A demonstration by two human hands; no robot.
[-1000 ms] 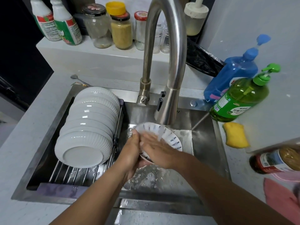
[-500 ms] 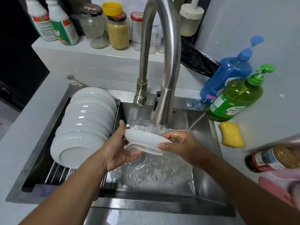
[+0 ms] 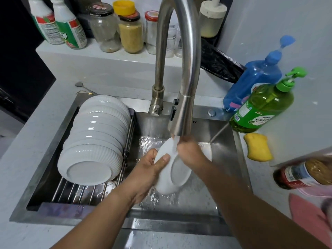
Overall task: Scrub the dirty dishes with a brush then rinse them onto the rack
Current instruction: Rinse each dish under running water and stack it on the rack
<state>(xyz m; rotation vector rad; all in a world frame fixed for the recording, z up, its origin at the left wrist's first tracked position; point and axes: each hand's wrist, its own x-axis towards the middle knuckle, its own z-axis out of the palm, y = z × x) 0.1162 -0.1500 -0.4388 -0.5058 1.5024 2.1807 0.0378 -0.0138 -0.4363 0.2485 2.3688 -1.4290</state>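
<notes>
Rinsing the bowl (image 3: 170, 175) under the faucet (image 3: 181, 121), left hand (image 3: 149, 169) fingers clamped on its rim, right hand (image 3: 190, 153) rubbing, its grip unclear; next we rack (image 3: 80, 193) it

From my headset feed I see a pale grey countertop (image 3: 32, 144) wrapping a stainless steel sink (image 3: 231, 150), with a tall curved faucet (image 3: 179, 56) rising at its back edge. Behind it a raised white ledge (image 3: 100, 63) carries jars (image 3: 105, 27) and two spray bottles (image 3: 59, 24). A plain light wall (image 3: 269, 22) stands to the right, a dark opening (image 3: 19, 72) to the left. The light is even and soft, glinting off the wet steel.
</notes>
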